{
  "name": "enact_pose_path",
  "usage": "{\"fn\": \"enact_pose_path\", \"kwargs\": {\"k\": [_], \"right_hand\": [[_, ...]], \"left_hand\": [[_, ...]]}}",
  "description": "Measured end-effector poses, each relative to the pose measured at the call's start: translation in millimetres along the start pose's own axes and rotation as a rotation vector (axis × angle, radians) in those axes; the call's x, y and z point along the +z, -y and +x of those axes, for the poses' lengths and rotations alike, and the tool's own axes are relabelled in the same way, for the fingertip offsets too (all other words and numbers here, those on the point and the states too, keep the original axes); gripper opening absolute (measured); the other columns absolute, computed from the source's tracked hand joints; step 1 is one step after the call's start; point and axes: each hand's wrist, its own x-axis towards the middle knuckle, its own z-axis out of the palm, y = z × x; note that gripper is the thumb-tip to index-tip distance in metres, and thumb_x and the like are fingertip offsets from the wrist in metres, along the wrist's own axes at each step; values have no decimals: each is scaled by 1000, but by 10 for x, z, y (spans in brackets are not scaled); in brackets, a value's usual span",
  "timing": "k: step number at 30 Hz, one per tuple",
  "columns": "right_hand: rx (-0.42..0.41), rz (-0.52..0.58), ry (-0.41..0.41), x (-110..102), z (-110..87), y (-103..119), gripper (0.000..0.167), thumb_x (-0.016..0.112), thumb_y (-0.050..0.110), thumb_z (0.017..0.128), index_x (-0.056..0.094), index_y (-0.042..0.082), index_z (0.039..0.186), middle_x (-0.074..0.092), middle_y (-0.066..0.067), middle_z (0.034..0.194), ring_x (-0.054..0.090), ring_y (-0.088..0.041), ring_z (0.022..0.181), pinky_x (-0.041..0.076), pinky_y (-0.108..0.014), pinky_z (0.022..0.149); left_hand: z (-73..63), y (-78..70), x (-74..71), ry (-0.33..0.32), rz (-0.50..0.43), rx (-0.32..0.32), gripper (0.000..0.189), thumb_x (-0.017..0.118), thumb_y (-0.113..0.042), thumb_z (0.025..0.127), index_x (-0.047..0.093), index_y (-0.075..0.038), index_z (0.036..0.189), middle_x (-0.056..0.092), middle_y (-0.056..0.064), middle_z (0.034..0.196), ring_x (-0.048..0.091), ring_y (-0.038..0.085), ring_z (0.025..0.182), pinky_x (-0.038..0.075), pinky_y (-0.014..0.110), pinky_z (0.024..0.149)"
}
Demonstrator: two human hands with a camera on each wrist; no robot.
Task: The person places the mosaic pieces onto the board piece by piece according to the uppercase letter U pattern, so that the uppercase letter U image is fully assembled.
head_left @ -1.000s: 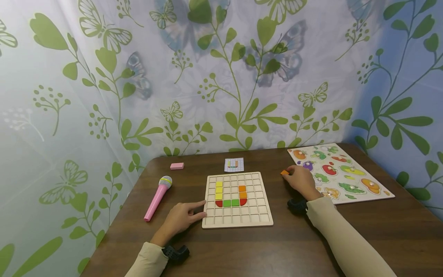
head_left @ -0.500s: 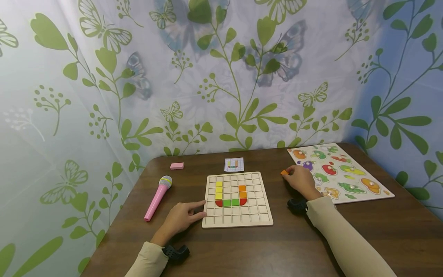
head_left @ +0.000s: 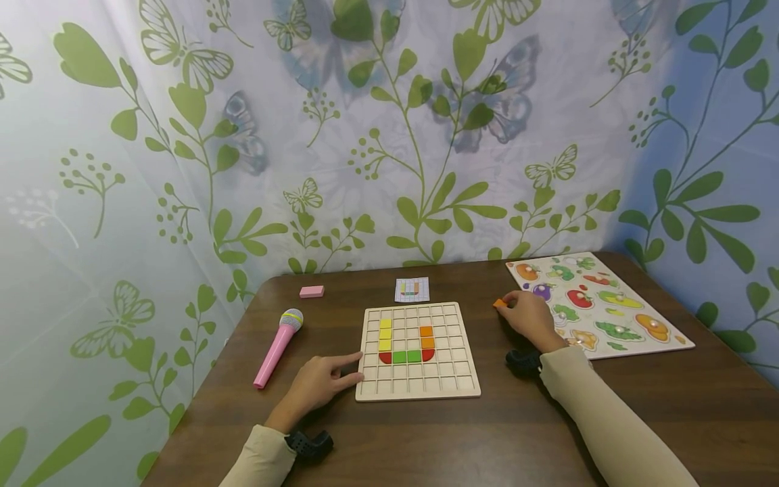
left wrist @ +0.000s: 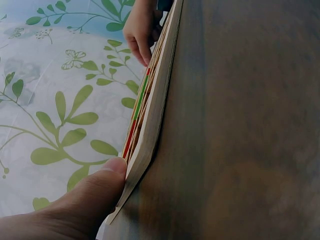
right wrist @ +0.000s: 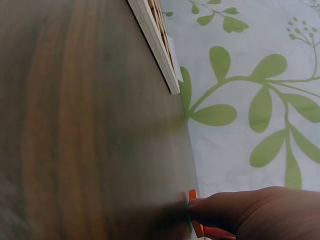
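Observation:
A wooden grid board [head_left: 450,384] lies flat on the table. Yellow tiles [head_left: 385,334] form a column on it. Two orange tiles [head_left: 427,337] stand in another column, and green tiles [head_left: 406,356] lie between two red rounded corner pieces [head_left: 385,358]. My left hand [head_left: 315,384] rests at the board's left edge, thumb and a finger extended against it; the left wrist view shows the thumb [left wrist: 102,182] touching the rim. Right of the board, my right hand [head_left: 529,318] pinches a loose orange tile [head_left: 500,304] close to the tabletop. The fingers partly hide that tile.
Behind the board lies a small pattern card [head_left: 412,289]. A pink toy microphone [head_left: 277,350] and a pink block [head_left: 312,292] are on the left. On the right, a vegetable puzzle board [head_left: 599,348] lies beside and partly behind my right hand. A patterned curtain [head_left: 365,182] hangs behind the table.

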Motion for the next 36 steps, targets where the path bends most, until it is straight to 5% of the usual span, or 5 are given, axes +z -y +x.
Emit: {"fn": "enact_pose_path", "kwargs": {"k": [7, 15, 26, 36], "right_hand": [[-51, -3, -18, 0, -4, 20, 34, 74, 26, 94, 73, -4, 111, 69, -8, 74, 52, -21, 59, 40, -35, 53], [-92, 17, -13, 9, -8, 104, 33, 75, 23, 94, 74, -4, 111, 73, -17, 95, 64, -27, 76, 50, -43, 68], [-145, 31, -19, 72, 18, 162, 31, 75, 22, 93, 75, -4, 111, 73, -13, 88, 59, -20, 64, 45, -35, 58], [-190, 82, 23, 202, -16, 434, 31, 75, 22, 94, 75, 0, 115, 60, 2, 62, 50, -16, 49, 40, -33, 49]], "left_hand": [[6, 17, 12, -9, 1, 3, 51, 70, -57, 91, 69, -32, 135, 38, -15, 56, 31, 2, 48, 29, 24, 49], [7, 14, 9, -18, -1, 18, 50, 71, -56, 92, 70, -30, 135, 39, -15, 56, 32, 2, 48, 29, 24, 48], [1, 0, -4, -13, -6, 7, 51, 70, -56, 92, 69, -30, 135, 41, -14, 56, 33, 2, 48, 30, 24, 49], [3, 3, -3, -14, -6, 14, 52, 70, -56, 92, 69, -29, 136, 41, -14, 57, 34, 3, 49, 30, 25, 49]]}}
